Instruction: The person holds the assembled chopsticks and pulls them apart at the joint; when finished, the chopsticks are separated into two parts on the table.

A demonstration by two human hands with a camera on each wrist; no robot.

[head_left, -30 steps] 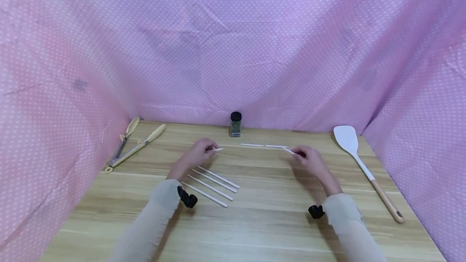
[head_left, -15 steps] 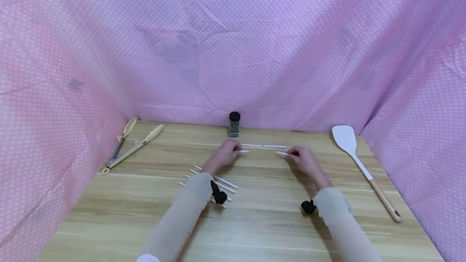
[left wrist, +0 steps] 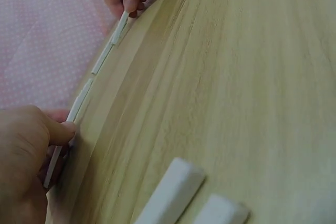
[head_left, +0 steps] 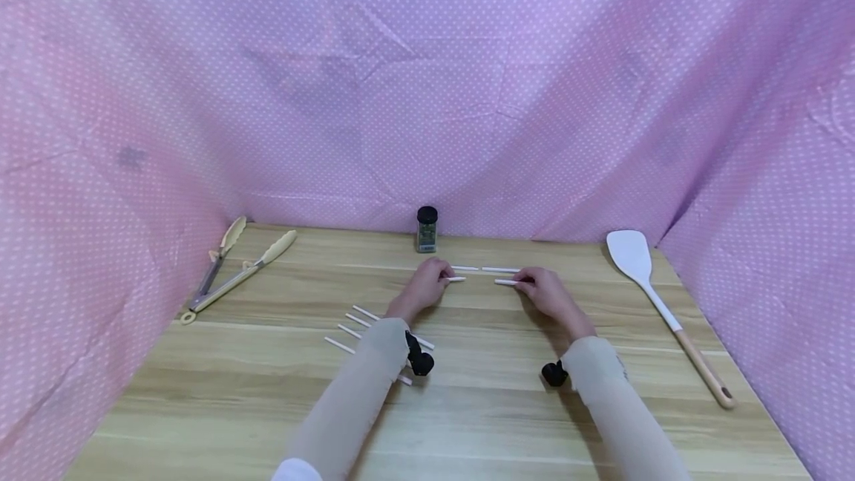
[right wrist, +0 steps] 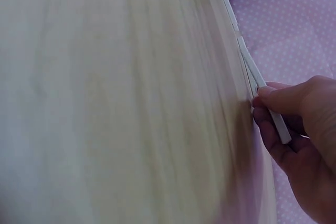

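Observation:
Between thumb and fingers my left hand pinches a slim white stick, whose free end points right. Opposite it, my right hand pinches another white stick pointing left, with a short gap between the two tips. In the right wrist view this stick slants out from the fingers. Just behind them, two white sticks lie end to end on the table, a left one and a right one. Several more white sticks lie slanted under my left forearm, which partly hides them.
A small jar with a black lid stands at the back edge of the wooden table. Spread tongs lie at the left. On the right is a white spatula with a wooden handle. Pink dotted cloth encloses the back and sides.
My left hand has moved right with its stick, and its forearm now covers part of the slanted sticks. My right hand has shifted slightly left, its stick turning nearly level with the row.

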